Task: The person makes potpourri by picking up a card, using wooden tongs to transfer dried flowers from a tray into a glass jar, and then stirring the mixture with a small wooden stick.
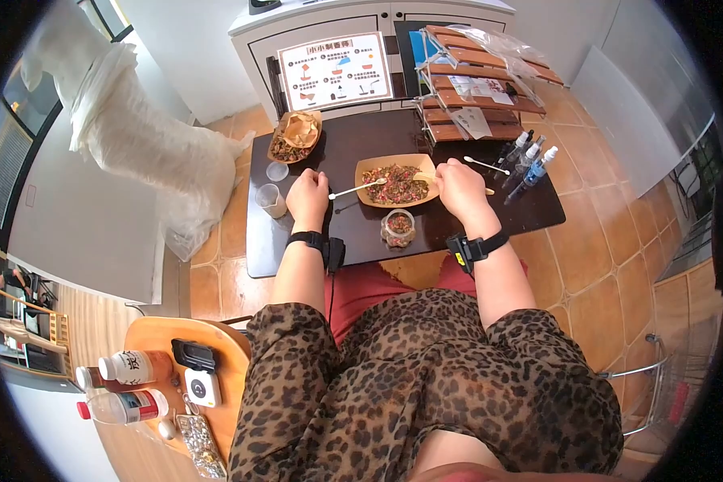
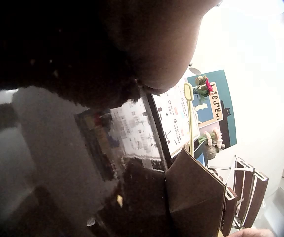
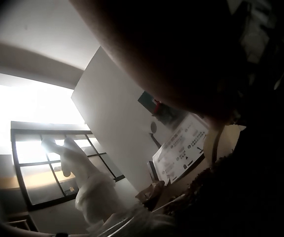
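Observation:
My right hand grips a wooden spoon at the right end of a brown paper tray. The spoon's handle end pokes out on the other side of the hand. Dried petals and herbs fill the tray. A small white long-handled spoon leans over the tray's left rim, its outer end close to my left hand. That hand rests on the dark table with fingers loosely curled, holding nothing. In front of the tray stands a glass jar with dried herbs inside.
Plastic cups stand left of my left hand. Another paper tray sits behind them. Spray bottles and a second white spoon are at the right. Behind are an instruction sheet and a slatted wooden rack.

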`<act>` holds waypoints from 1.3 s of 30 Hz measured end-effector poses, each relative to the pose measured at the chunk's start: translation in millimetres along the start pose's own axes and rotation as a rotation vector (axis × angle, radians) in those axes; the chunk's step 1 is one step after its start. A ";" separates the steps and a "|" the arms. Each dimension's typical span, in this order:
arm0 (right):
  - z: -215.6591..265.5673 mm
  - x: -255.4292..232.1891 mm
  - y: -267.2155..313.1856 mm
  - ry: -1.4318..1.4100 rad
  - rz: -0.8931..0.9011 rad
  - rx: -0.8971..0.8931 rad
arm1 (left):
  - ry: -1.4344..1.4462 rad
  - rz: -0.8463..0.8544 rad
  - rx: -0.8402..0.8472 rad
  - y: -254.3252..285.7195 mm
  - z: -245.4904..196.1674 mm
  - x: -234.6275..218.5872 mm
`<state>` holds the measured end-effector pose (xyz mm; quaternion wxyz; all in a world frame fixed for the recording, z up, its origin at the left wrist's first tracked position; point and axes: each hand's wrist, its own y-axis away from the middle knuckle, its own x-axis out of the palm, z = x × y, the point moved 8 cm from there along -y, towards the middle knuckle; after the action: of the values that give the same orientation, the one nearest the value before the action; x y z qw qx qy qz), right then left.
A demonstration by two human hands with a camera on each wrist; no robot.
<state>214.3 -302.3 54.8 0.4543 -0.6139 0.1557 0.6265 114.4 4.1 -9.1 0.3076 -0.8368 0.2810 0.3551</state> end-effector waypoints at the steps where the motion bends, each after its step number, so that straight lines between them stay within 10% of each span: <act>1: 1.0 -4.9 -0.4 -0.020 0.009 0.011 | -0.001 0.001 0.000 -0.2 0.3 0.4; 19: 57.2 -43.8 16.5 -0.164 0.437 -0.159 | -0.011 0.031 -0.016 -2.5 5.5 6.2; 39: 0.0 9.1 1.8 -0.291 0.278 0.125 | 0.000 0.030 -0.021 -0.3 1.8 1.5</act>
<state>214.4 -299.8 45.9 0.4185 -0.4601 0.2101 0.7544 114.8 5.1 -11.1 0.2932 -0.8357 0.2898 0.3629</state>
